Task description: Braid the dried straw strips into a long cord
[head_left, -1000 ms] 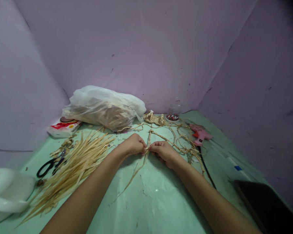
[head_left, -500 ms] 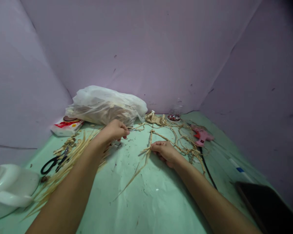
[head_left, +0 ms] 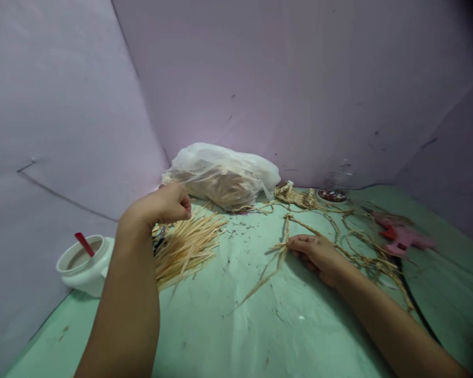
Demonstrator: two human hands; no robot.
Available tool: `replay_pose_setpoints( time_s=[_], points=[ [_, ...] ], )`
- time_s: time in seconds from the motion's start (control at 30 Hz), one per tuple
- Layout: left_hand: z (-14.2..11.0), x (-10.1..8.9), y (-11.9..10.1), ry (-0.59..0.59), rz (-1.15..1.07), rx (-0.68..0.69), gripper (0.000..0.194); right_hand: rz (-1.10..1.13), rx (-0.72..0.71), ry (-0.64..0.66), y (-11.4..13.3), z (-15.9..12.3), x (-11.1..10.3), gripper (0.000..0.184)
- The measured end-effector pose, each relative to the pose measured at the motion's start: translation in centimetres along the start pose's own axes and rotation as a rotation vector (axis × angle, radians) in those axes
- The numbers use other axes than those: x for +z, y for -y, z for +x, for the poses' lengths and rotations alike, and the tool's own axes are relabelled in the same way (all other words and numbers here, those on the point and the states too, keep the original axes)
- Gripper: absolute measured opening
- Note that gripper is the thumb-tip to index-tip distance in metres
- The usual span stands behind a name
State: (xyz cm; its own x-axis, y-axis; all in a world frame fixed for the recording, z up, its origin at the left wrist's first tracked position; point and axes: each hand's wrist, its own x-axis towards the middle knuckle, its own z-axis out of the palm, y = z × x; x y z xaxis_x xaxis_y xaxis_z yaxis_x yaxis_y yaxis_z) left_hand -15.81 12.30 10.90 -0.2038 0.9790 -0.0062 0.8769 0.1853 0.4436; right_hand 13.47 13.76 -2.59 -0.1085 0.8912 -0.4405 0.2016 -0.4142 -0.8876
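Note:
My right hand (head_left: 315, 256) pinches a thin braid (head_left: 287, 228) of dried straw-coloured fibre, just above its loose ends. Those loose strands (head_left: 266, 281) fan out toward me over the green table. My left hand (head_left: 167, 203) is curled closed above the far left part of a pile of pale dry strips (head_left: 191, 244). Its fingers face away, so whatever they hold, if anything, is hidden. Partly behind my left wrist, scissors (head_left: 158, 240) show beside the strips.
A white plastic bag (head_left: 224, 176) lies against the back wall, with a woven straw piece (head_left: 295, 196) and a dish of red and white bits (head_left: 331, 196) to its right. Braided cord (head_left: 362, 257) tangles near a pink glue gun (head_left: 408, 239). A white pot (head_left: 86, 270) stands left.
The view has turned left, bringing the pot's opening and a red handle into sight. My left hand has moved left over the strips. My right hand keeps its pinch on the braid.

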Motion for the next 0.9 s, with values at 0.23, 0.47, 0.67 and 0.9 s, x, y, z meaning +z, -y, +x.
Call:
replay_pose_setpoints(
  time_s=[0.23, 0.47, 0.67, 0.9],
  points=[
    [2.9, 4.1, 1.0, 0.271, 0.299, 0.116, 0.012, 0.021, 0.004, 0.005, -0.2, 0.2, 0.0, 0.014],
    [4.9, 7.6, 1.6, 0.113, 0.126, 0.17, 0.017, 0.022, 0.001, 0.0, -0.3, 0.3, 0.0, 0.013],
    [5.6, 9.6, 2.1, -0.069, 0.152, 0.088, 0.016, 0.005, -0.001, 0.023, -0.3, 0.3, -0.1, 0.015],
    [5.5, 9.4, 1.7, -0.071, -0.02, 0.093, 0.016, -0.009, 0.001, 0.019, -0.1, 0.1, 0.0, 0.016]
  ],
)
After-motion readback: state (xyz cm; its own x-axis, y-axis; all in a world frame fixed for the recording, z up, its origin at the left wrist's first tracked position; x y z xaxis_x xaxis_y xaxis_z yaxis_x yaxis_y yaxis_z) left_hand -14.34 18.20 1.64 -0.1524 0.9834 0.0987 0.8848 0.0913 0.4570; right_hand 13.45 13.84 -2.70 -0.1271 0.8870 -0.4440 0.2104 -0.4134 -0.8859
